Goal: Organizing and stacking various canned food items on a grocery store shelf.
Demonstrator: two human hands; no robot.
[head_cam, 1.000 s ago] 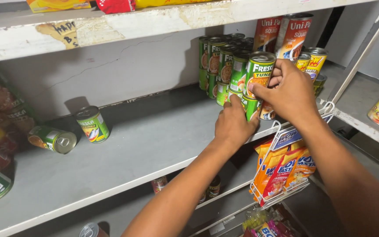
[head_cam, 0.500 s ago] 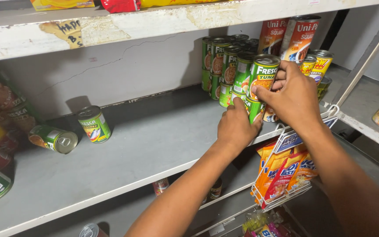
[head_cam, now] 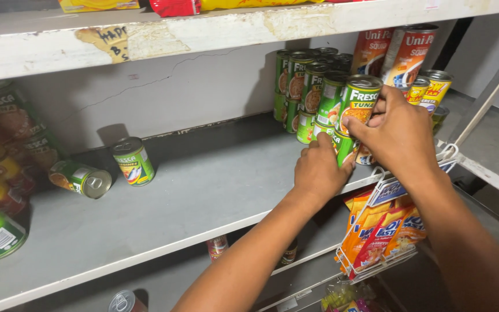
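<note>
At two o'clock on the grey painted shelf [head_cam: 203,190], we are steadying stacked green cylindrical tins: left hand [head_cam: 320,170] wrapping the lower tin [head_cam: 345,149], right hand [head_cam: 398,134] pinching the upper tin [head_cam: 358,104], which by our judgement needs squaring next.

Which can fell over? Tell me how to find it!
Look along the grey shelf to its left part, far from both hands. Two green cans sit alone there; the standing can is upright, and the fallen can beside it lies on its side, its round silver end showing.

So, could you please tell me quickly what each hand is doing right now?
Left hand: closed on the lower can of the front stack.
Right hand: closed on the top can.
</note>
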